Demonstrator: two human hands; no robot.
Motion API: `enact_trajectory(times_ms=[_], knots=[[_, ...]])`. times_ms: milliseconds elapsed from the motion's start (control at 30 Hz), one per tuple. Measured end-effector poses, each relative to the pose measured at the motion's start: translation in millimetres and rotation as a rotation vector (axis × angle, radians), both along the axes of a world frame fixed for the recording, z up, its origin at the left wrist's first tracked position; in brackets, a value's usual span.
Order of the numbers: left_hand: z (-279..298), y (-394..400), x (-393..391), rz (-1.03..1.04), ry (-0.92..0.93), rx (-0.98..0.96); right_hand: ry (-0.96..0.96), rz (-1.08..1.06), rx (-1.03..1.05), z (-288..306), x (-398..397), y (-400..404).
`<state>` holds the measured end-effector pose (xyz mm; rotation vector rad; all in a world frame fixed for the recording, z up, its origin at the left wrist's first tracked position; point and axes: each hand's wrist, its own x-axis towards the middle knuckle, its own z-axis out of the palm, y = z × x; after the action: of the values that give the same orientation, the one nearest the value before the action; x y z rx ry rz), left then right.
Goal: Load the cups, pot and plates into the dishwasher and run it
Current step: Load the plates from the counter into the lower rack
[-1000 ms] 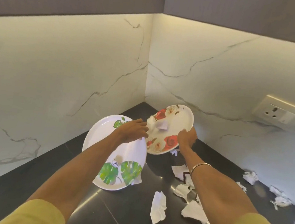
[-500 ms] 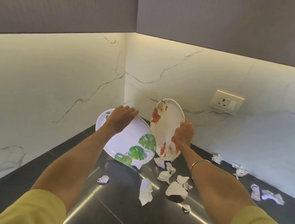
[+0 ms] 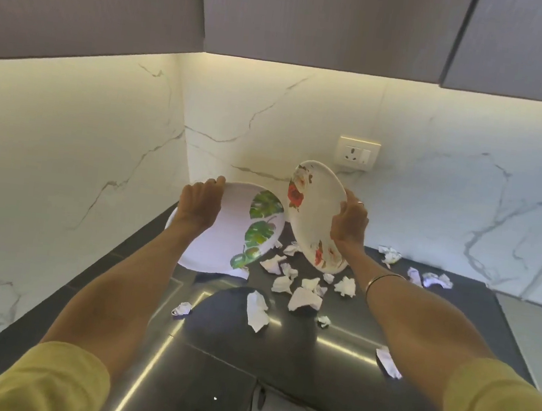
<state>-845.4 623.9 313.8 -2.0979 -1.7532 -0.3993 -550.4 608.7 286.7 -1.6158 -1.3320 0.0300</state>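
My left hand (image 3: 200, 202) grips the far left rim of a white plate with green leaf prints (image 3: 242, 236), held tilted above the black counter (image 3: 210, 367). My right hand (image 3: 348, 224) grips the right edge of a white plate with red flower prints (image 3: 313, 210), held almost on edge, its face turned left. The two plates nearly touch at their inner rims. Both plate faces look bare. No cups, pot or dishwasher show in this view.
Several crumpled white paper scraps (image 3: 303, 297) lie scattered on the counter below and to the right of the plates. Marble walls meet in a corner behind. A wall socket (image 3: 356, 152) sits behind the flower plate. Grey cabinets (image 3: 318, 18) hang overhead.
Both plates were tipped up and paper scraps slid off onto the counter. The plates are now lifted higher, and my view has tilted upward.
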Motion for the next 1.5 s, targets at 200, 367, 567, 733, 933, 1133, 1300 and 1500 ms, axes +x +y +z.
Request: enact_trajectory(times_ms=[200, 367, 567, 733, 933, 1133, 1300, 1500], knots=[[-9.0, -17.0, 26.7, -0.243, -0.018, 0.112, -0.042, -0.058, -0.040, 4.8, 38.4, -70.7], [-7.7, -48.1, 72.0, -0.453, 0.059, 0.126, -0.045, -0.119, -0.054, 5.5, 77.4, -126.5], [-11.6, -92.7, 134.9, -0.701, 0.245, 0.223, -0.053, -0.214, -0.114, 1.8, 134.1, -192.0], [-10.8, -147.6, 184.2, -0.815, 0.253, 0.242, -0.044, -0.199, -0.127, -0.1, 168.1, -261.1], [-13.5, -228.5, 234.6, -0.941, 0.213, 0.244, -0.072, -0.291, -0.192, -11.3, 210.7, -334.1], [-14.8, -285.8, 266.4, -1.073, 0.273, 0.192, -0.011, -0.329, -0.204, -15.8, 220.3, -399.6], [-19.0, -313.5, 286.4, -1.154, 0.359, 0.192, 0.000, -0.371, -0.211, -20.1, 222.7, -446.3], [-31.2, -362.0, 302.1, -1.280, 0.409, 0.205, 0.019, -0.495, -0.232, -32.5, 213.0, -517.1]])
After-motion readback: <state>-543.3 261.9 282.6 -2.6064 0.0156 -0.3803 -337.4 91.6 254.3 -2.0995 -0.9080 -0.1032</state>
